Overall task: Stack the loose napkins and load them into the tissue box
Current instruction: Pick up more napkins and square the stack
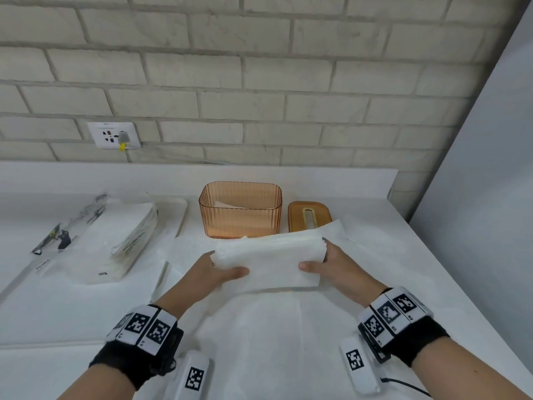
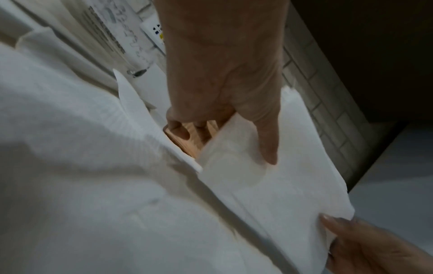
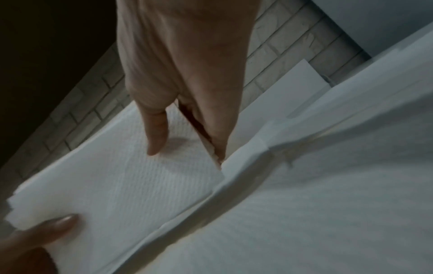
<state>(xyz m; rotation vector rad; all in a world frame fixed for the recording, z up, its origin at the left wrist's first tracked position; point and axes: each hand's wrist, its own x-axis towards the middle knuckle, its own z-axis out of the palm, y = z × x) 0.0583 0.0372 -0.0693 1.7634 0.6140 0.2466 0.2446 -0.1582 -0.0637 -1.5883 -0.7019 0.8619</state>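
Note:
A stack of white napkins [image 1: 271, 259] is held up between both hands, just in front of the orange ribbed tissue box [image 1: 240, 209]. My left hand [image 1: 222, 269] grips its left end with the thumb on top and the fingers underneath; my right hand [image 1: 323, 262] grips the right end the same way. In the left wrist view the left thumb [image 2: 267, 140] presses on the stack [image 2: 269, 185]. In the right wrist view the right thumb [image 3: 157, 133] lies on the stack [image 3: 131, 185]. The box is open, with a few white napkins lying inside. Its orange lid [image 1: 310, 215] lies to its right.
More loose napkin sheets [image 1: 274, 342] cover the white counter below my hands. A plastic pack of napkins [image 1: 115, 241] lies at the left on a white tray [image 1: 181, 209]. A brick wall with a socket [image 1: 114, 135] stands behind; a grey panel closes the right side.

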